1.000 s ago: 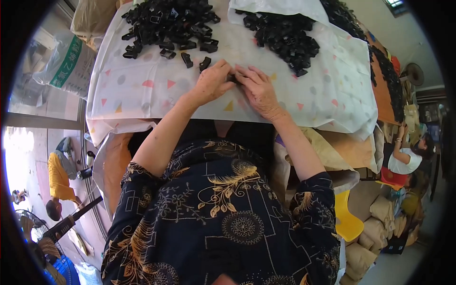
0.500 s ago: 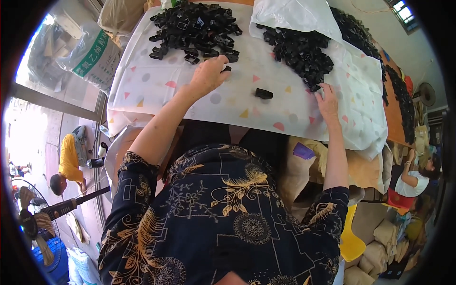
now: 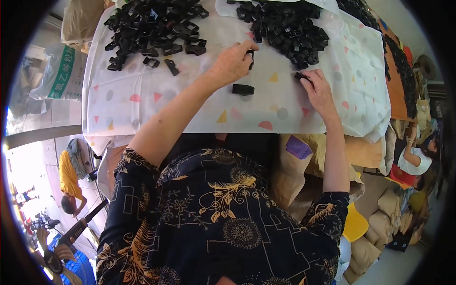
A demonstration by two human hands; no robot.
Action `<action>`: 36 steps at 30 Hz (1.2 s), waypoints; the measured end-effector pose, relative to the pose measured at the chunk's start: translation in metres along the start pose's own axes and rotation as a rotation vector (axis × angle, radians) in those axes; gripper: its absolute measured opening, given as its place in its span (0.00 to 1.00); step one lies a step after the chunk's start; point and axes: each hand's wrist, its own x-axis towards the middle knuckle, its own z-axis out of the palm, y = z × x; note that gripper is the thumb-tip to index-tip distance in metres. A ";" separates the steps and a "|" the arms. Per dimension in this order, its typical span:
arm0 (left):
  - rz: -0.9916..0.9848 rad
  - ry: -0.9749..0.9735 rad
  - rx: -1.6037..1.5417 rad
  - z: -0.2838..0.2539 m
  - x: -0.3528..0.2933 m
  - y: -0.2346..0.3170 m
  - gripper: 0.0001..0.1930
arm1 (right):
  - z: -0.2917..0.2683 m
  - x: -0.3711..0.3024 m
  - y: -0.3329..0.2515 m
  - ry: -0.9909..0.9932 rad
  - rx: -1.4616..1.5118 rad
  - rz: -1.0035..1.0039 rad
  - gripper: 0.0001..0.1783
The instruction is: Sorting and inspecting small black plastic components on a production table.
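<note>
My left hand (image 3: 231, 64) is closed on a small black plastic part (image 3: 251, 58), held over the middle of the covered table between two heaps. To the right, my right hand (image 3: 317, 90) pinches another black plastic part (image 3: 300, 76) just in front of the right heap (image 3: 292, 35). A single black part (image 3: 243, 89) lies on the cloth below my left hand. The left heap (image 3: 156, 26) of like black parts spreads across the far left, with a few loose ones at its near edge. Fingers partly cover both held pieces.
A white patterned cover (image 3: 180, 114) lies over the table. White plastic sheeting (image 3: 327, 5) borders the right heap. More black parts (image 3: 401, 90) lie on an orange surface at right. A fan (image 3: 54, 261) stands lower left; a yellow chair (image 3: 354, 225) is at lower right. Two other people are farther off.
My left hand has moved right, away from the left heap, carrying a black part. My right hand has drawn back slightly from the right heap and now pinches a part. The view has shifted.
</note>
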 end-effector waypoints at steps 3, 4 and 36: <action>0.152 0.056 0.235 0.002 0.002 -0.013 0.16 | -0.003 0.001 -0.018 0.001 0.022 -0.046 0.13; 0.145 0.055 0.237 -0.001 0.001 -0.014 0.16 | -0.003 -0.001 -0.016 -0.003 0.028 -0.044 0.13; 0.191 -0.158 0.424 -0.026 -0.002 -0.012 0.15 | 0.076 0.035 -0.087 0.049 -0.139 -0.291 0.23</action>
